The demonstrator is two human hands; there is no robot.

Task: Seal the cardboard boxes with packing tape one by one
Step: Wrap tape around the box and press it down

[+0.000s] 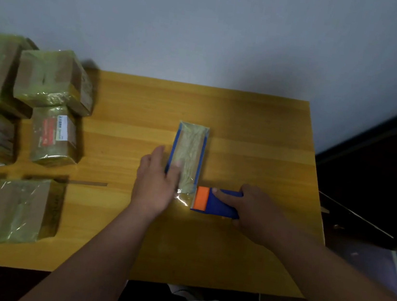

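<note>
Gripping blue-and-orange plastic tape dispenser (216, 202) in right hand (255, 208), pressing flat left hand (155, 182) on narrow blue-edged cardboard box (187, 156) mid-table, taped nearly end to end; taped cardboard boxes (50, 80) crowding wooden table's (259, 123) left edge, apparently finished.

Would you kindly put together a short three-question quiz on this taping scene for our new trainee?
1. True or false: the right hand holds the blue tape dispenser.
2. Where does the left hand rest? A) on the blue-edged box B) on the stacked boxes C) off the table
3. Fill in: the dispenser's front end is coloured ____.

Key: 1 true; 2 A; 3 orange.
</note>
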